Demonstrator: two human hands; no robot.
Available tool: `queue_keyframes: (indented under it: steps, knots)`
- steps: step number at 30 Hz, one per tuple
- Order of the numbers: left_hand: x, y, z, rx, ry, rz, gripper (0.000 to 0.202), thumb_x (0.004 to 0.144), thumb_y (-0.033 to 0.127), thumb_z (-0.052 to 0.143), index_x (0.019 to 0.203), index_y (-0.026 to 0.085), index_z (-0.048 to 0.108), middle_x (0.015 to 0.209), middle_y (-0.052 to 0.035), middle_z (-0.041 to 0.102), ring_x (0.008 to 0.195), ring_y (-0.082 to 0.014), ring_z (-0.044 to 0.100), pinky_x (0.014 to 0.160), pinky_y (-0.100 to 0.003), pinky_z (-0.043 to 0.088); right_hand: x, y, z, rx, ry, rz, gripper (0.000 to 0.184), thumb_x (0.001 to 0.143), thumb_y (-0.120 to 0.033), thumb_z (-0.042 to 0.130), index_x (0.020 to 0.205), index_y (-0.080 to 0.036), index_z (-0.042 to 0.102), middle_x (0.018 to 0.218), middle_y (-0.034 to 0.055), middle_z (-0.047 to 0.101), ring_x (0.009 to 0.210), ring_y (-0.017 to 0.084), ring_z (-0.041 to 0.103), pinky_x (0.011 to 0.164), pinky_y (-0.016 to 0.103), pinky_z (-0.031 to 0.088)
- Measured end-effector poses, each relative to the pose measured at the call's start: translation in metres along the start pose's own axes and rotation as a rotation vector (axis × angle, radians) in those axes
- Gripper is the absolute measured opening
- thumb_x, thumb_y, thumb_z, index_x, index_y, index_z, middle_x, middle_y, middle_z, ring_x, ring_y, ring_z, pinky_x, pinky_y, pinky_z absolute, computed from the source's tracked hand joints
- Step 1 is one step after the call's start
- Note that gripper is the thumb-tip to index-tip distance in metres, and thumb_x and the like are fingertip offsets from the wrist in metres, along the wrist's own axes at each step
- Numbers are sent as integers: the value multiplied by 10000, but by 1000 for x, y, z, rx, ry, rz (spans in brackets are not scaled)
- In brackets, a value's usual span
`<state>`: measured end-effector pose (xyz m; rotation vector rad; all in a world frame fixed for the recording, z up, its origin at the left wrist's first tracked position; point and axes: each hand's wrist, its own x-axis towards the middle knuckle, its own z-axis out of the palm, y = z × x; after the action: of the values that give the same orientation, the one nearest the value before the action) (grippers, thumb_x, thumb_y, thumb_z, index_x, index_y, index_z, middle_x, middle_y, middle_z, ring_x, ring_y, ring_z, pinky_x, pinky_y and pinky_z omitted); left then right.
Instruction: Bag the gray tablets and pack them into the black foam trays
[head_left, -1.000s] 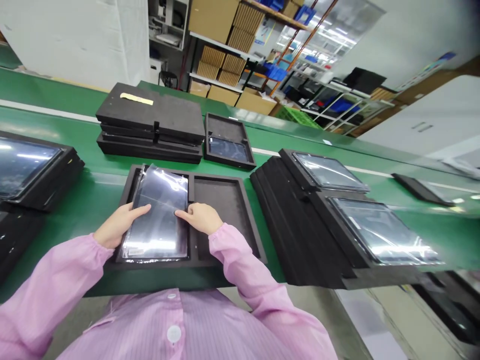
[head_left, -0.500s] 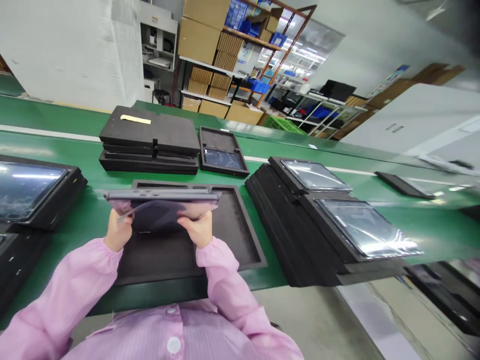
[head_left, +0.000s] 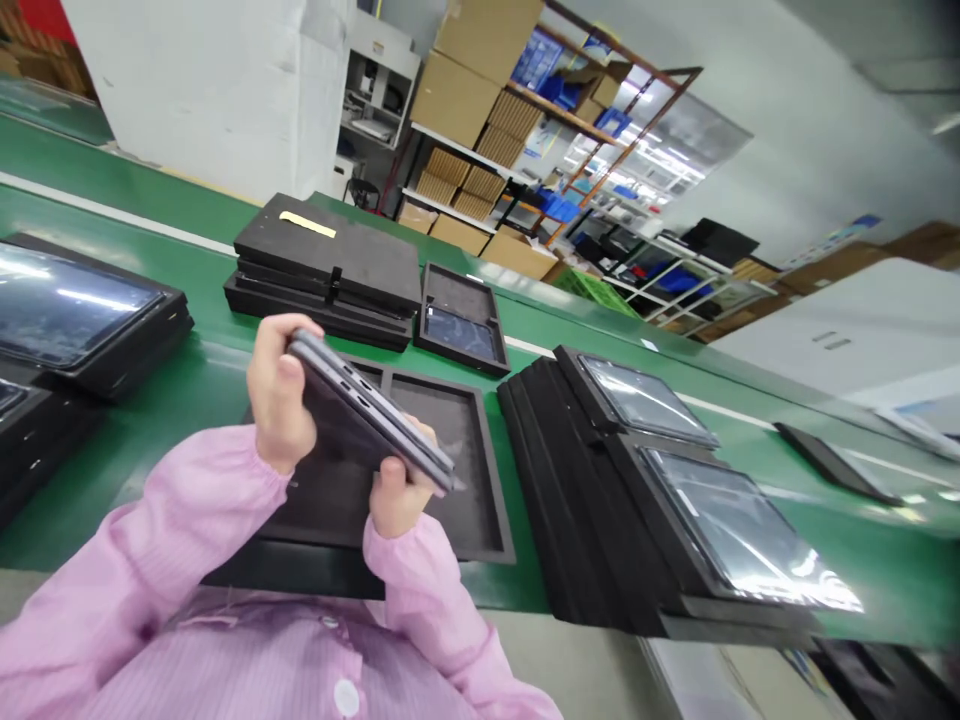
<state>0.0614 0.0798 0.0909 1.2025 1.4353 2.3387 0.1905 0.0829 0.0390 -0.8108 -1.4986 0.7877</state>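
Observation:
Two slim grey tablets (head_left: pixel 375 412), lying one against the other, are held up on edge and tilted down to the right. Small port openings show along their facing edges. My left hand (head_left: pixel 281 405) is closed round the upper left end, thumb on the near side. At the lower right end my right hand (head_left: pixel 401 490) grips them, its thumb in front and its other fingers partly hidden behind. A bit of clear film hangs by the right end. Below them lies a black foam tray (head_left: pixel 495 490) with recessed compartments, partly covered by my hands and the tablets.
Stacked black foam trays (head_left: pixel 540 490) stand at the right, with film-covered tablets (head_left: pixel 750 520) on top. More stacked trays (head_left: pixel 322 240) sit behind, beside an open tray (head_left: pixel 457 290) holding a small screen. Another screen (head_left: pixel 67 300) lies on trays at the left. Everything rests on a green bench (head_left: pixel 217 385).
The tablets have turned from level to slanting, left end up and right end down. My left hand has risen and my right hand has dropped slightly. The camera view has tilted.

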Motion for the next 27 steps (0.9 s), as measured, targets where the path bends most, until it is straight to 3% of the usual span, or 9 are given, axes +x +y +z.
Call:
queue_keyframes:
  steps: [2, 3, 7, 9, 15, 27]
  knots:
    - [19, -8, 13, -102, -102, 155, 524, 889, 696, 393, 868, 212, 595, 710, -24, 524, 584, -146, 484, 540, -304, 397, -8, -1, 1, 46, -79, -75, 545, 877, -690, 495, 1133, -220, 596, 1083, 149, 690, 1055, 322, 686, 932, 492, 559]
    - [28, -11, 19, -165, -177, 171, 495, 889, 673, 435, 817, 207, 585, 657, -10, 502, 536, -133, 451, 504, -294, 362, -10, -2, -1, 83, -142, -113, 563, 874, -662, 543, 1229, -226, 556, 1187, 149, 656, 1142, 324, 652, 982, 502, 536]
    - [46, -17, 33, -327, -381, 25, 386, 873, 533, 574, 688, 194, 561, 575, 2, 503, 495, -120, 417, 475, -276, 316, -4, -17, -18, 229, -444, -158, 865, 753, -602, 745, 1471, -287, 380, 1494, 129, 427, 1360, 355, 481, 1124, 558, 415]
    - [44, -15, 34, -336, -405, 1, 367, 874, 499, 579, 673, 193, 578, 568, -3, 510, 506, -127, 429, 481, -277, 319, 3, -28, -30, 279, -508, -107, 841, 765, -606, 726, 1474, -289, 403, 1513, 121, 406, 1378, 363, 456, 1139, 569, 392]
    - [37, -8, 33, -351, -481, 43, 387, 874, 508, 575, 657, 190, 612, 567, -20, 530, 503, -136, 433, 482, -287, 313, 9, -50, -45, 287, -503, -26, 559, 855, -407, 657, 1386, -292, 527, 1459, 84, 497, 1365, 313, 474, 1109, 496, 443]
    - [37, -11, 38, -378, -451, 57, 416, 915, 534, 528, 740, 181, 665, 580, -11, 512, 499, -121, 421, 478, -272, 323, 7, -48, -34, 373, -396, 7, 452, 866, -278, 616, 1317, -302, 600, 1413, 46, 551, 1322, 249, 518, 1062, 395, 486]
